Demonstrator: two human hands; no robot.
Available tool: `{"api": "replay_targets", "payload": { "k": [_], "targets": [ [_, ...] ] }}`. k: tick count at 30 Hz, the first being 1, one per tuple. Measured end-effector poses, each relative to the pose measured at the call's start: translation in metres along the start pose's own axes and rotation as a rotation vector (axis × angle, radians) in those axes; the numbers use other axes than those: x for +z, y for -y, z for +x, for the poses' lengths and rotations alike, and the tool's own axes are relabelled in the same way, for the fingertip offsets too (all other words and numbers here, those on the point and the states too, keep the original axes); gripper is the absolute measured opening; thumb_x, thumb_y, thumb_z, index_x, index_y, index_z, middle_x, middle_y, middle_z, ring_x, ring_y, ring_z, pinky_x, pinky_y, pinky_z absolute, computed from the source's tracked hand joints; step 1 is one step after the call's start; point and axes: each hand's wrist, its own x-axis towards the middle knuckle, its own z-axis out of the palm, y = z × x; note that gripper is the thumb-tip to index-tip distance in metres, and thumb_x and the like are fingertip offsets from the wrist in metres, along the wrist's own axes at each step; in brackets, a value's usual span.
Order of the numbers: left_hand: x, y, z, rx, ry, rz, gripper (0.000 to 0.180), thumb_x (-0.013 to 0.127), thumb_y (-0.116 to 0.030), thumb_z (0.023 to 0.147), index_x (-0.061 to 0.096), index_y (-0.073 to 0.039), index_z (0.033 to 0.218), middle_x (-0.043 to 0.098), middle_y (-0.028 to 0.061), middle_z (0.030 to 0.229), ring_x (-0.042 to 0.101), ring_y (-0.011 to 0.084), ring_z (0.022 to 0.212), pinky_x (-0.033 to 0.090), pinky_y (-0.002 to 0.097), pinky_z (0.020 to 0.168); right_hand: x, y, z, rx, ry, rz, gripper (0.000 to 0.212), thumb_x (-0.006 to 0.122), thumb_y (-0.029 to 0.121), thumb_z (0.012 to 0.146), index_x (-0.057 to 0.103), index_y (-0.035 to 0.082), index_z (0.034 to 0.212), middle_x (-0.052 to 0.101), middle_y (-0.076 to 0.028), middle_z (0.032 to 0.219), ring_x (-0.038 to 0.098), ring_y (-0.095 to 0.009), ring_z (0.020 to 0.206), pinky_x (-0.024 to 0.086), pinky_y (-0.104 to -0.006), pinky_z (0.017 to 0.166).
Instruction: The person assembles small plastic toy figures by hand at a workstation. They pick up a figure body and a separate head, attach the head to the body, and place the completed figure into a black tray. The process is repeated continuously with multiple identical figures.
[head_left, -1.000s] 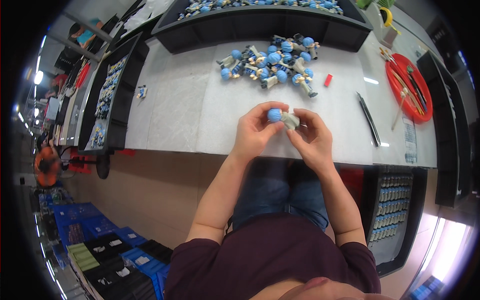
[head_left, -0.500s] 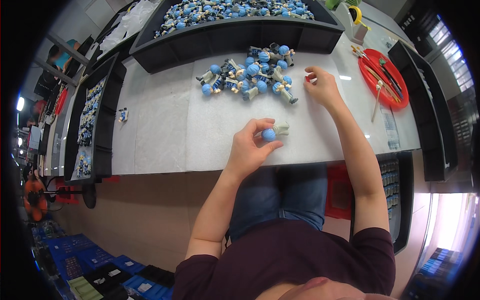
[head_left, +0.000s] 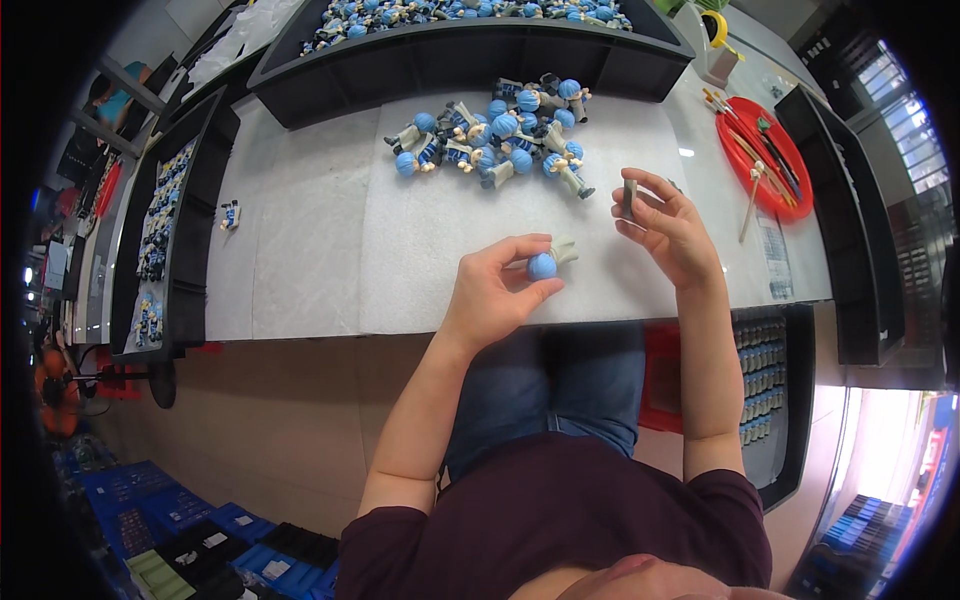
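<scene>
At centre frame, I see the left hand (head_left: 495,290) pinching a blue-headed toy figure (head_left: 548,261) just above the white counter (head_left: 320,240), head toward me, keeping its body end exposed. Right of it, the right hand (head_left: 668,226) grips a small dark part (head_left: 629,197) upright between fingertips. Loose figures (head_left: 500,140) lie heaped within reach, upper centre.

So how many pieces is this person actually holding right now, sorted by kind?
blue-headed toy figure, in the left hand: 1
small dark part, in the right hand: 1
Total: 2
</scene>
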Motion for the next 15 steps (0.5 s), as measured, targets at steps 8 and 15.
{"api": "replay_targets", "payload": {
  "k": [8,15],
  "targets": [
    [-0.002,-0.002,0.002,0.001,0.081,0.037,0.03,0.075,0.002,0.062,0.058,0.0,0.088,0.055,0.0152,0.113,0.057,0.0165,0.094,0.051,0.0273,0.077,0.012,-0.021,-0.021,-0.23,-0.043,-0.334,0.025,0.06,0.007,0.082,0.058,-0.001,0.105,0.061,-0.005,0.079,0.056,-0.01,0.074,0.048,-0.0237,0.068],
    [-0.002,0.005,0.002,0.02,0.077,0.032,0.031,0.075,0.003,0.061,0.058,-0.001,0.086,0.055,0.0154,0.113,0.058,0.0169,0.094,0.051,0.0276,0.076,0.03,-0.035,-0.028,-0.463,-0.123,-0.634,0.024,0.062,0.0,0.078,0.058,-0.001,0.102,0.061,-0.005,0.08,0.058,-0.011,0.075,0.047,-0.0242,0.071]
  ]
}}
